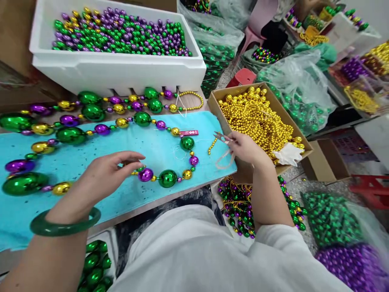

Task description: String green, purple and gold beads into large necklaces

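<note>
Bead strand [167,177] lay just right of my left hand [103,178], fingers spread, while my right hand [246,150], farther off, pinched what were probably snips [223,138].

My bead strand [167,178] runs shiny green, purple and gold across the turquoise cloth [158,150]. The foam box [121,73] is white, the boxed beads [255,117] gold, my bangle [60,227] jade green, the snips [223,137] pinkish, my sleeve [197,251] white.

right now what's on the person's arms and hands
The left hand and right hand are bare, no gloves. A smooth dark green bangle circles the left wrist. Both forearms are uncovered; a white sleeve ends near the right elbow.
</note>
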Demonstrator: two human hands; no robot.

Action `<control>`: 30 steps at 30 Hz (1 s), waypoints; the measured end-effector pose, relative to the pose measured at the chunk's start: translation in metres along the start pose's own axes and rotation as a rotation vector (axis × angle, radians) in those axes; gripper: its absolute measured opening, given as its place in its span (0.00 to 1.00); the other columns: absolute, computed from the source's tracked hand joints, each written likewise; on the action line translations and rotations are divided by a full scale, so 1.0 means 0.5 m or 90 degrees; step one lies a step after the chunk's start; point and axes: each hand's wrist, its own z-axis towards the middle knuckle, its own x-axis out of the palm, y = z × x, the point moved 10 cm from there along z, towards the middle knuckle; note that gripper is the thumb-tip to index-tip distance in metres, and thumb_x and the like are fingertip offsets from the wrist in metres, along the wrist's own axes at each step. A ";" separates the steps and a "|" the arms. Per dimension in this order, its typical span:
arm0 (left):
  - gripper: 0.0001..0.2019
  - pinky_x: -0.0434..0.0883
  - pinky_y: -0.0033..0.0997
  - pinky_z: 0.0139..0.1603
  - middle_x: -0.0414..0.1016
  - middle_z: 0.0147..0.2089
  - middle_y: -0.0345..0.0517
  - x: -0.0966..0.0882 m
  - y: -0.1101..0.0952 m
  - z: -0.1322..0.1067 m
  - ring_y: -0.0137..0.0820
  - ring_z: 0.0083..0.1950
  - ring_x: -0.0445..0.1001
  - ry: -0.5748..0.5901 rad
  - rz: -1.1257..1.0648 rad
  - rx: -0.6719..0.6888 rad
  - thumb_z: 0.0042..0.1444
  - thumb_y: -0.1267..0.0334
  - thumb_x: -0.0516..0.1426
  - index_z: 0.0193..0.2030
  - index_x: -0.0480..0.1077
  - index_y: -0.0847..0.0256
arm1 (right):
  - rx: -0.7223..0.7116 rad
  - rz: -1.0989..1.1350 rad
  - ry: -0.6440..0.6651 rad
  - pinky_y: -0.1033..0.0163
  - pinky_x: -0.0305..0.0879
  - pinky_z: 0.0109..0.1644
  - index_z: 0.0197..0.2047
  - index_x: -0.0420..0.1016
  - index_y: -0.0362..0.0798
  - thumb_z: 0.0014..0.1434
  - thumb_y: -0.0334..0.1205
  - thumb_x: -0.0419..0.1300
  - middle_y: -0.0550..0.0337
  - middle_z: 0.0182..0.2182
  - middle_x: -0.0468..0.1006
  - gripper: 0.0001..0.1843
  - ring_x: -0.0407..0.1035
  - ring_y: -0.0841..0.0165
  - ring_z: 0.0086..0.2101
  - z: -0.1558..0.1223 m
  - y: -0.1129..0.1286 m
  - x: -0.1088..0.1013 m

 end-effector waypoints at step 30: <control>0.14 0.65 0.24 0.27 0.72 0.32 0.41 0.057 -0.033 -0.005 0.24 0.29 0.66 0.079 -0.472 -0.075 0.52 0.52 0.60 0.34 0.70 0.62 | -0.064 0.597 0.364 0.67 0.42 0.23 0.40 0.75 0.44 0.43 0.48 0.70 0.73 0.17 0.57 0.23 0.48 0.78 0.18 0.044 0.277 0.348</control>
